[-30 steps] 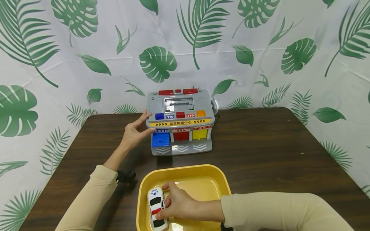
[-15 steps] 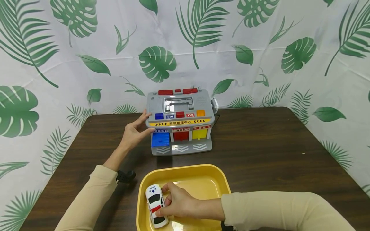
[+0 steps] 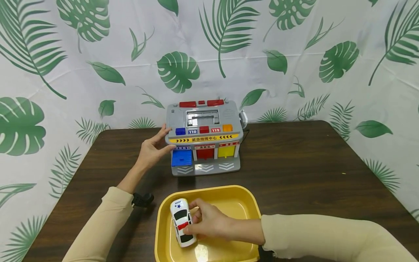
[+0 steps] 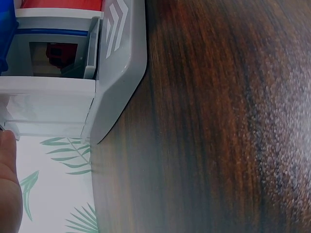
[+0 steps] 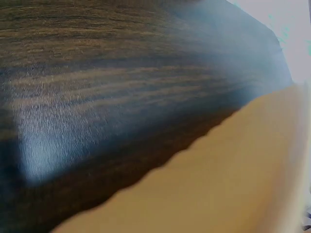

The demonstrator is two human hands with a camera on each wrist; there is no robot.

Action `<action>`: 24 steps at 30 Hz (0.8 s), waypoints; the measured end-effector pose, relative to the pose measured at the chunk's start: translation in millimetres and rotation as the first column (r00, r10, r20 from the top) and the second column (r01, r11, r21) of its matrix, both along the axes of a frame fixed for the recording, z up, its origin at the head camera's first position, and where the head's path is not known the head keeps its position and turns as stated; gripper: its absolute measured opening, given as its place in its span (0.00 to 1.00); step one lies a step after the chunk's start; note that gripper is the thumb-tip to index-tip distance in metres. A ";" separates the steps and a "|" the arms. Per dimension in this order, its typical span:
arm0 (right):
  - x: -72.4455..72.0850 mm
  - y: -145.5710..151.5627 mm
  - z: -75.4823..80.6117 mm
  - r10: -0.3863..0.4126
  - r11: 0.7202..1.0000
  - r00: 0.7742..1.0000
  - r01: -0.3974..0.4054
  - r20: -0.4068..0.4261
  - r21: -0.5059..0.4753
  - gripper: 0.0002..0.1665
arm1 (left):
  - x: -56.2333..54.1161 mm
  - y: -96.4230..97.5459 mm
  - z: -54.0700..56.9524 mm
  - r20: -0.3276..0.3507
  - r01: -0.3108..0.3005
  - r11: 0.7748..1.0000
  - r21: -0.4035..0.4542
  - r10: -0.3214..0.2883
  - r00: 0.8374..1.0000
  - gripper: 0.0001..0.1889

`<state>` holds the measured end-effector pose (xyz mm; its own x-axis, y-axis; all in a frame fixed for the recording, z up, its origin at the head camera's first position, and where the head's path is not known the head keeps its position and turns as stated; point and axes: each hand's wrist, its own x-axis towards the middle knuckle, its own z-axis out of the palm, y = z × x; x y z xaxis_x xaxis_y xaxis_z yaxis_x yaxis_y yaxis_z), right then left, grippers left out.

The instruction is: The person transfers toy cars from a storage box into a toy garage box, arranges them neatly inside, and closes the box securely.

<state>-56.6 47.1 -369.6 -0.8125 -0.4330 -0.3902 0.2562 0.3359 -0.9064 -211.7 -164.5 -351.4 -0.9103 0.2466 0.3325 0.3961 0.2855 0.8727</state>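
Note:
In the head view my right hand [image 3: 211, 220] holds a white toy police car [image 3: 184, 227] by its side, thumb near the red roof light. The car is over the yellow tray [image 3: 250, 203], its nose pointing away from me. At the back, my left hand [image 3: 151, 154] grips the left edge of a grey toy emergency station [image 3: 226, 116], thumb at the front under the roof edge. The station's blue door [image 3: 182, 158] is swung up; its red door [image 3: 205, 154] and yellow door [image 3: 226, 151] are down. The left wrist view shows the opening under the blue door and a thumb [image 4: 7, 179].
The dark wooden table [image 3: 304, 171] extends around the tray and station. Behind it hangs a white leaf-print cloth [image 3: 235, 40]. A black strap [image 3: 142, 200] is at the left wrist. The right wrist view shows mostly table and a blurred tan shape [image 5: 209, 179].
My right hand has moved the police car up and slightly to the right within the tray's outline. The left hand and the station have stayed in place.

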 end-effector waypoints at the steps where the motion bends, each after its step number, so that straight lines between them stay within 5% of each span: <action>1: -1.0 1.4 2.2 0.000 1.000 1.000 0.000 0.006 -0.014 0.29 | -0.1 -0.2 0.0 0.000 -0.001 1.000 0.002 0.001 1.000 0.31; 13: -17.4 26.5 38.3 0.015 0.994 1.000 -0.017 -0.019 -0.106 0.32 | -1.5 -1.3 -2.0 -0.008 0.011 1.000 0.027 -0.010 1.000 0.30; 24: -59.9 50.0 56.1 -0.170 0.985 0.982 0.166 -0.082 -0.052 0.29 | -2.8 -1.8 -4.0 -0.007 0.011 1.000 0.025 -0.011 1.000 0.31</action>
